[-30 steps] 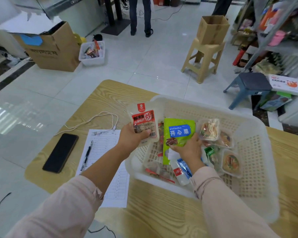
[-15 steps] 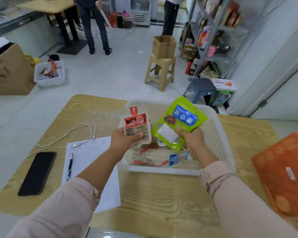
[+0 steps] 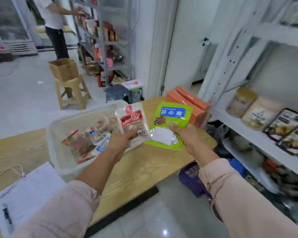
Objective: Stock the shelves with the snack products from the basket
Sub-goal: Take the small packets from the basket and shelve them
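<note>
My left hand grips a white peanut packet with a red label, held up over the right end of the basket. My right hand grips a green pistachio bag with a blue label, just right of the packet and above the table's right end. The white plastic basket sits on the wooden table and holds several snack packs. A white shelf unit stands to the right, carrying jars and dark flat packs.
An orange package lies at the table's far right corner beside the shelf. A paper sheet with a pen lies at the lower left. Beyond stand a beige stool with a cardboard box, a grey stool, and a person at another rack.
The view has swung right toward the white shelf. Both hands have lifted their packets away from the basket and carried them to the right, the green bag now past the basket's edge.
</note>
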